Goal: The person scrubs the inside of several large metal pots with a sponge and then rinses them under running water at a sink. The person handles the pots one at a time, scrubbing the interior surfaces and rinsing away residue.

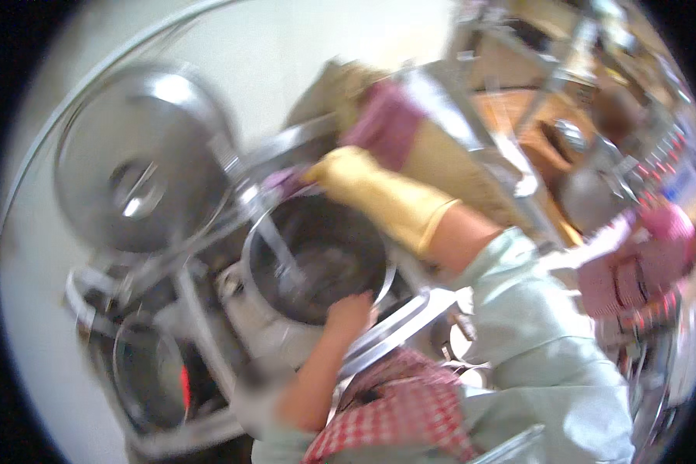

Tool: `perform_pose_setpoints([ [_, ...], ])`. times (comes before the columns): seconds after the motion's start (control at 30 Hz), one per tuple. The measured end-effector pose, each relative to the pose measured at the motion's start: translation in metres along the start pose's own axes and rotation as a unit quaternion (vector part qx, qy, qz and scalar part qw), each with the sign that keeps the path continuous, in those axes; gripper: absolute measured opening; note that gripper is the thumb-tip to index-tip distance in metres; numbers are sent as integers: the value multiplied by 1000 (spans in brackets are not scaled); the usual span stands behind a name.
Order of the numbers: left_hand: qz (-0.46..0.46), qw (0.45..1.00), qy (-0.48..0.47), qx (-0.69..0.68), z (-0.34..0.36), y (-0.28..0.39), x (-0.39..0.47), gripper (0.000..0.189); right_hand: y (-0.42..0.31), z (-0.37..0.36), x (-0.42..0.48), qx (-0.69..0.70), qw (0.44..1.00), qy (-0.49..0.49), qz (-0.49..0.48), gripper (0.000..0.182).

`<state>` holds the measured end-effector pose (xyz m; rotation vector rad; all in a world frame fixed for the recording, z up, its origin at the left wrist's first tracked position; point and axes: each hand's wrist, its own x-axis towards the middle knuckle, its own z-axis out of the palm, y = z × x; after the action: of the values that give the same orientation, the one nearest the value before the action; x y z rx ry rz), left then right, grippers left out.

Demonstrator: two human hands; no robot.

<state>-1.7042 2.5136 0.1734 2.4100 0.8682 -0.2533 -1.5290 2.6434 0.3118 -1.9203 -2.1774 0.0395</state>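
Observation:
A deep round metal pot (325, 261) stands before me in a metal sink frame (394, 333), its inside dark. My bare left hand (351, 313) is at the near rim of the pot, with its fingers curled over it. A long yellow rubber glove covers my right hand (330, 165), which reaches across to the far side of the rim. Something purple, perhaps a cloth (284, 181), shows at the gloved fingertips; blur hides whether they grip it. A pale strip (281, 249) slants down into the pot; I cannot tell if it is water or a handle.
A large round metal lid (145, 168) leans against the pale wall (249, 69) at left. A second basin (148, 371) lies lower left, with something red (185, 388) in it. Beyond my right arm are a pink cloth (383, 119), an orange surface (522, 116) and a pink checked item (632, 278).

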Motion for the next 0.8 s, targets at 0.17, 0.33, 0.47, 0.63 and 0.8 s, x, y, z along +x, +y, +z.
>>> perform_pose_setpoints([
  [0.17,-5,995,89,-35,0,7,-2,33,10,2,-21,437,885,113,111,22],
  [0.33,29,969,164,-183,-33,-3,-16,27,21,-47,-98,594,790,131,74,32],
  [0.47,9,867,226,-443,-60,-74,-33,16,-7,-60,-113,597,798,79,-7,38],
  [0.63,-56,748,298,-591,-95,-72,-62,35,-16,-3,-104,513,846,32,-142,34],
  [0.8,-148,714,312,-609,-54,-135,-55,72,-85,74,-58,212,960,24,-180,45],
])
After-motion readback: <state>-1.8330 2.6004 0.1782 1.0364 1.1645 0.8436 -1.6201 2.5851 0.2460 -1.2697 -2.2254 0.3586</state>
